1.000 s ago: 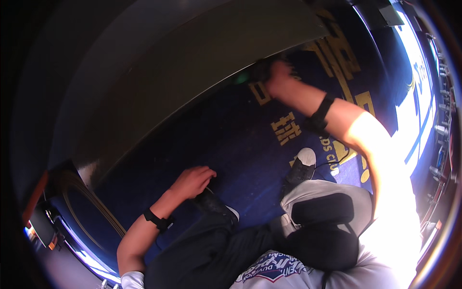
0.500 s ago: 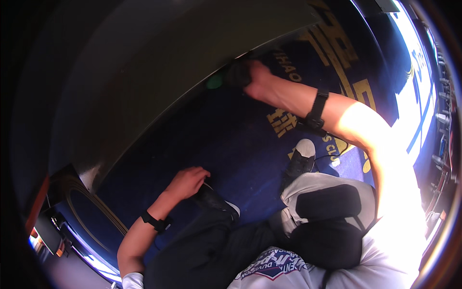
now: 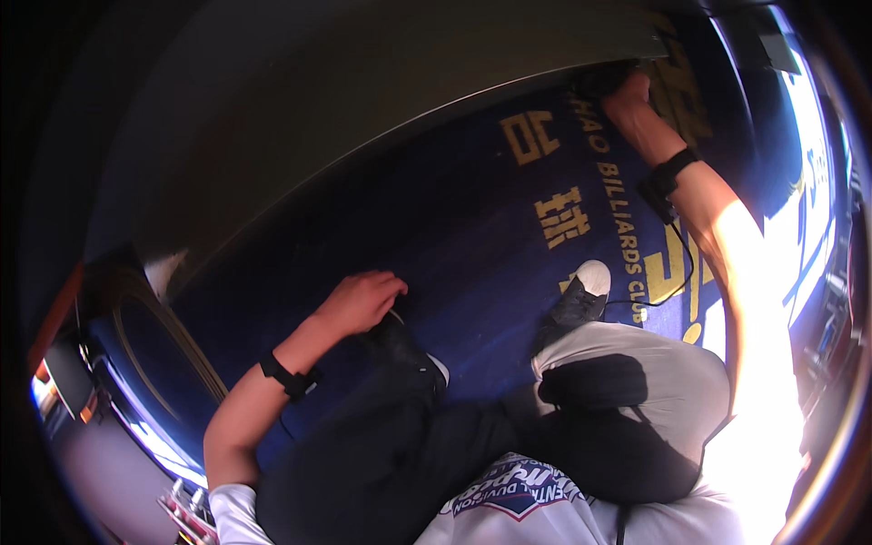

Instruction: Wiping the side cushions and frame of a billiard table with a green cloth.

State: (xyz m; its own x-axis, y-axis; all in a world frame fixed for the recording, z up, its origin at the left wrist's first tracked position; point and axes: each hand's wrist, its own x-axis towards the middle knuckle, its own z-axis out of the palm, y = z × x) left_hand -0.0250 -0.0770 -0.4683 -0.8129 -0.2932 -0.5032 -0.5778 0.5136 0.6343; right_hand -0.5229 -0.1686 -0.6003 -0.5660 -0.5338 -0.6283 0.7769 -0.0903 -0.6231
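My right hand [image 3: 630, 91] reaches far out to the upper right, its fingers closed round a black object [image 3: 595, 84] by the lower edge of a large dark panel [image 3: 381, 82]. Shadow hides the kind of that object and most of the fingers. Nearer to me, my left hand [image 3: 365, 302] hangs loosely above my left shoe [image 3: 404, 356], fingers bent and apart, with nothing seen in it. Each forearm wears a black strap with a small device; a cable runs from the right device [image 3: 658, 195].
Blue carpet [image 3: 454, 254] with yellow lettering lies beneath me. The dark panel curves across the far side. My right shoe [image 3: 579, 295] stands on the carpet. Bright sunlight falls at the right, and a round-cornered dark piece [image 3: 150, 336] stands at the left.
My right hand has moved right and farther away along the panel's lower edge with the black object. A green round patch beside it no longer shows. My left hand stays bent above the shoe.
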